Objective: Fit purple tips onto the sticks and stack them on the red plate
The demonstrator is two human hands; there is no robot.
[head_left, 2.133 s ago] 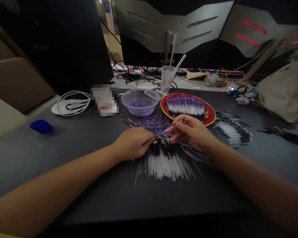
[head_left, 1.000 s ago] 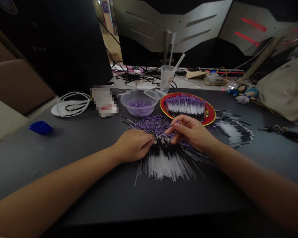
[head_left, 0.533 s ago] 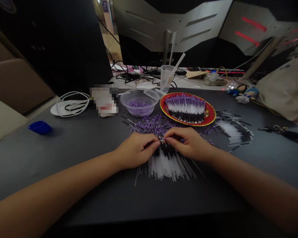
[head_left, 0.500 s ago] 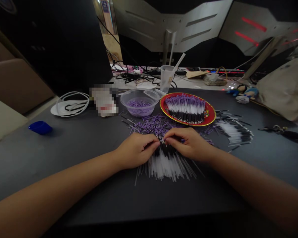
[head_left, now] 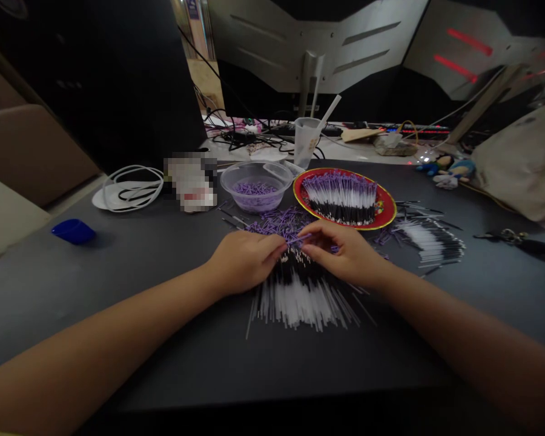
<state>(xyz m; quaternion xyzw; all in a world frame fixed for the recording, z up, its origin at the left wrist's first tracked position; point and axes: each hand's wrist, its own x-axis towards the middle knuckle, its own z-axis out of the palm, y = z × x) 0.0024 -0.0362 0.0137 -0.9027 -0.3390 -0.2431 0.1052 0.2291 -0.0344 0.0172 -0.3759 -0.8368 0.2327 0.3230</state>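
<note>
My left hand [head_left: 249, 257] is closed in a pinch above the near pile, with a thin purple stick [head_left: 296, 240] at its fingertips. Facing it, my right hand [head_left: 345, 253] has thumb and forefinger slightly apart around the stick's other end; contact there is hard to make out. Below both hands lies a fanned pile of thin sticks [head_left: 297, 303] with black sections, pale clear lengths and shiny tips. Loose purple pieces [head_left: 277, 221] are heaped just behind the fingers, partly hidden by them.
A clear bowl [head_left: 227, 178] of purple pieces stands behind the heap. Beside it, a red plate [head_left: 387, 212] carries rows of purple, white and black sticks. More sticks [head_left: 431, 242] lie right. A blue cap-like object [head_left: 72, 231], white cable [head_left: 152, 200] and plastic cup [head_left: 303, 145] are around.
Both hands have moved slightly up and away from me. The right thumb and forefinger have parted a little, and more of a purple stick shows between the hands.
</note>
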